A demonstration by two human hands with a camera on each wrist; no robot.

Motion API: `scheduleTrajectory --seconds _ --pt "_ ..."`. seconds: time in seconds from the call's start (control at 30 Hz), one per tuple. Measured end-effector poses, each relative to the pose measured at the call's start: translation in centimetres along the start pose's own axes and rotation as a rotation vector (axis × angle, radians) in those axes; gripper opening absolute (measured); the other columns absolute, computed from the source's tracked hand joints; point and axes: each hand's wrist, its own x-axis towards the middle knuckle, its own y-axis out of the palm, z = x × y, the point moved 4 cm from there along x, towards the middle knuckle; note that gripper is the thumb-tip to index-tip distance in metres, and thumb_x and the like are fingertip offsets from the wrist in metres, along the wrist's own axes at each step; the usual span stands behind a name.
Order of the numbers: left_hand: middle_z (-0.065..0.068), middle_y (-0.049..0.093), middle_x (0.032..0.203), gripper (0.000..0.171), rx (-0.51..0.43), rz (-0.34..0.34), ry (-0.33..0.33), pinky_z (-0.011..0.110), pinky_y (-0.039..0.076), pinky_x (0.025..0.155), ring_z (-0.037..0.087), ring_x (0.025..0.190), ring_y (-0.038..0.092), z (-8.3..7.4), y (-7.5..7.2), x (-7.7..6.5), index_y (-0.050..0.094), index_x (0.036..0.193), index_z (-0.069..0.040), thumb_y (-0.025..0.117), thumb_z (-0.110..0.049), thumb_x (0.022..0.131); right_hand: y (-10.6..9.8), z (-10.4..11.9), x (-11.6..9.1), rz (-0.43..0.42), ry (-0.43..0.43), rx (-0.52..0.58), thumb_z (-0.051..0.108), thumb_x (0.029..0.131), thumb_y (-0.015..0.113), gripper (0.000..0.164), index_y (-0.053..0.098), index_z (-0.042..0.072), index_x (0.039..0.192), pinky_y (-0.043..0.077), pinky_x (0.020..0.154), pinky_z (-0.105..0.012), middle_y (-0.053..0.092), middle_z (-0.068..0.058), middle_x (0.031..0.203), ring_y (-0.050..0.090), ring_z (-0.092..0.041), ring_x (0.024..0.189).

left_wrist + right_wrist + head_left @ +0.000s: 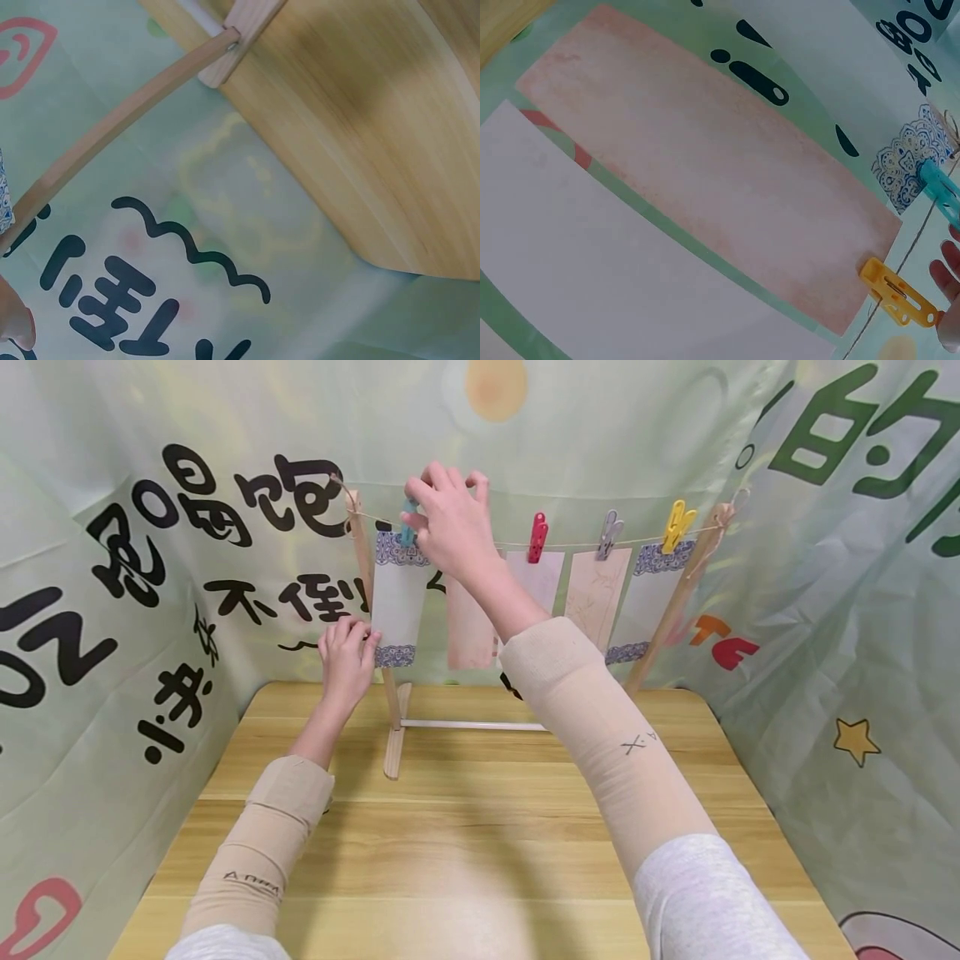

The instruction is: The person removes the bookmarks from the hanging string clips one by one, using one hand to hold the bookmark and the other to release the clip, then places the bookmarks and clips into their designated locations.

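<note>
A white card (396,602) with blue lace-pattern ends hangs at the left end of a string, under a blue clothespin (408,523). My right hand (453,522) pinches this clothespin at its upper end, thumb and forefinger on either side. In the right wrist view its fingertips (946,279) show at the frame's edge, close to the blue clothespin's tail. My left hand (347,664) is beside the card's lower left edge, fingers loosely bent and thumb tip right at the edge. Only one fingertip (16,319) of it shows in the left wrist view.
The string runs between two wooden posts (678,597) on a table (450,827). Along it, red (537,537), grey (609,535) and yellow (678,527) clothespins hold cards; an orange one (896,292) holds a pink card (705,165). A printed cloth stands behind.
</note>
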Motion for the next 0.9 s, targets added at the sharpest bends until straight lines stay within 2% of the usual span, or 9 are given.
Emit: scheduleTrajectory --seconds 0.23,0.47,0.9 --pt "0.018 0.051 0.111 0.024 -0.010 -0.005 -0.005 0.049 0.019 0.101 0.033 0.105 0.041 -0.1 -0.1 0.0 0.059 0.094 0.003 0.053 -0.020 0.091 -0.3 -0.2 -0.1 -0.097 -0.036 0.057 0.027 0.094 0.050 0.017 0.058 0.018 0.105 0.015 0.096 -0.037 0.047 0.001 0.107 0.041 -0.017 0.104" --pt "0.019 0.051 0.111 0.023 -0.014 -0.008 -0.007 0.049 0.019 0.101 0.034 0.105 0.041 -0.1 -0.2 0.0 0.059 0.093 0.003 0.053 -0.020 0.092 -0.7 -0.6 -0.3 -0.171 -0.035 0.094 0.022 0.093 0.052 0.014 0.060 0.016 0.102 0.016 0.095 -0.037 0.047 0.000 0.108 0.042 -0.017 0.103" --pt "0.018 0.051 0.110 0.023 -0.017 -0.034 0.006 0.049 0.020 0.100 0.034 0.105 0.041 -0.1 -0.5 -0.2 0.059 0.090 0.003 0.054 -0.019 0.091 -1.5 -1.2 -0.8 -0.237 -0.026 0.118 0.023 0.092 0.053 0.014 0.061 0.015 0.101 0.016 0.095 -0.036 0.049 -0.001 0.106 0.043 -0.019 0.103"
